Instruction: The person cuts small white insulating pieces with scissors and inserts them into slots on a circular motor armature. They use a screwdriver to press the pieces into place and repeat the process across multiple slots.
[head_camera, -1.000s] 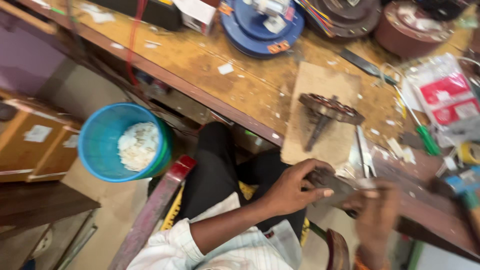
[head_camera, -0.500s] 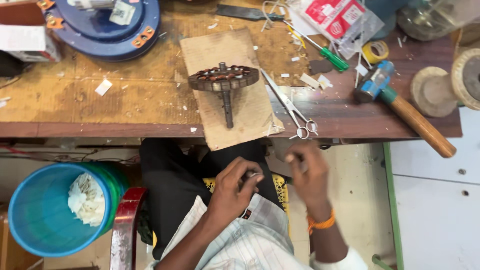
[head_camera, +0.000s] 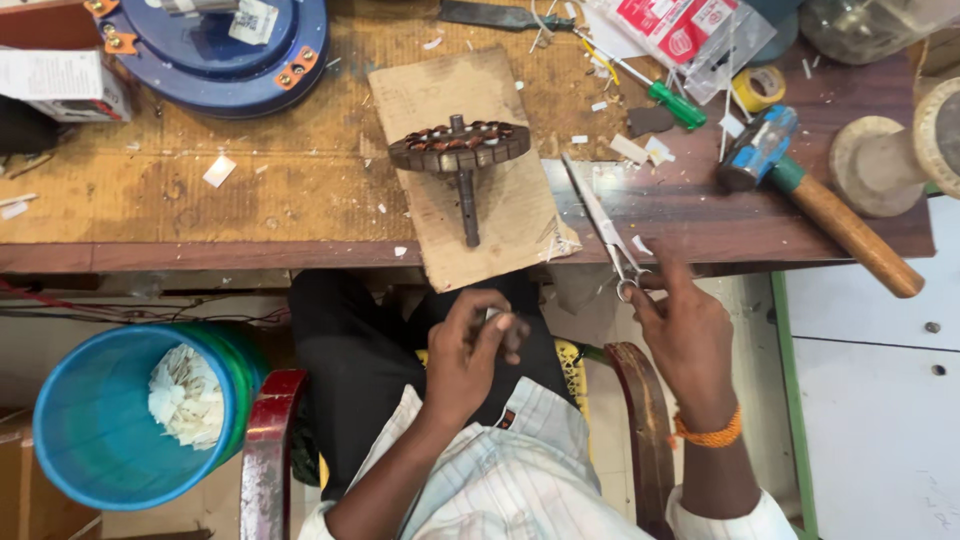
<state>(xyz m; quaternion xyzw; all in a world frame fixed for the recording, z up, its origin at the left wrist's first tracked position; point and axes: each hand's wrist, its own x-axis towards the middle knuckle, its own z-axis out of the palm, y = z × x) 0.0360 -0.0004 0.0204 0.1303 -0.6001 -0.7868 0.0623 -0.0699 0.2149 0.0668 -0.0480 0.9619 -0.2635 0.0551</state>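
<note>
Steel scissors (head_camera: 605, 225) lie at the front edge of the counter (head_camera: 150, 210), blades pointing away toward the back, finger loops hanging right at the lip, and the right hand (head_camera: 690, 335) is on them now: fingertips curled up at the loops, touching, not closed round them yet. Long axis runs front to back with a slight lean, handles nearest the person, so the right hand is plainly the closer one. Left hand (head_camera: 470, 355) sits lower, over the lap, fingers pinched together on something small and pale; too tiny to name. Just left of the scissors, a wound motor rotor (head_camera: 460, 150) rests on a cardboard sheet (head_camera: 500, 220), shaft pointing at the front edge. Off to the right end, a hammer (head_camera: 820, 195) with a wooden handle, and a green-handled screwdriver (head_camera: 655, 85) further back. Down on the floor, a blue bucket (head_camera: 100, 420) holds white scraps
</note>
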